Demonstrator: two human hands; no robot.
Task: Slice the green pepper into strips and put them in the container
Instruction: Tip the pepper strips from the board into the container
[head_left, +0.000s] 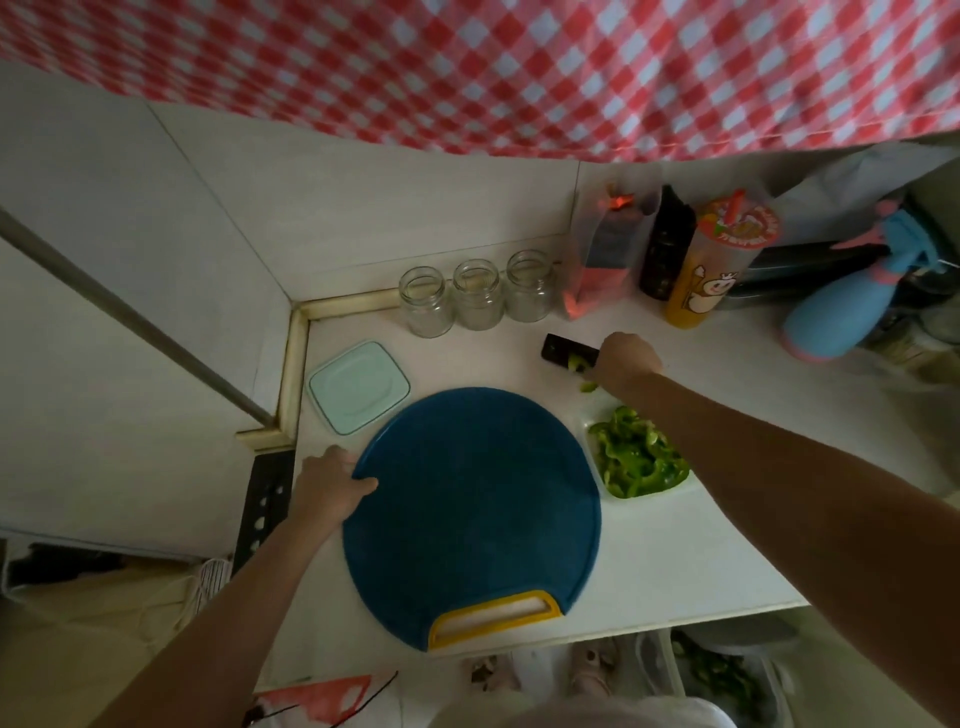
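Yellow plastic is framing the handle slot (493, 618) of the round blue cutting board (467, 519), which is lying on the white counter (675, 571) closest to you. Your left hand (332, 483) is gripping the board's left edge, with the thumb lying on top and the fingers tucked out of sight at the rim.

Just beside the board's right edge, the clear container (597, 486) is sitting with the green pepper strips (639, 460) piled inside it, partly hidden under your right forearm. Farther out, 1 loose pepper piece (588, 387) is lying on the counter between the container and your right hand (626, 364). That hand is curling round the handle of the black knife (563, 351). Its blade is pointing left with green bits sticking to it, and you cannot tell whether it is touching the counter.

Left of the board's far edge, a pale green lid (358, 387) is resting flat. Beyond it, 3 glass jars (478, 296) are standing in a row by the wall, with a dark bottle (665, 244), an orange cup (711, 260) and a blue spray bottle (841, 306) to their right.
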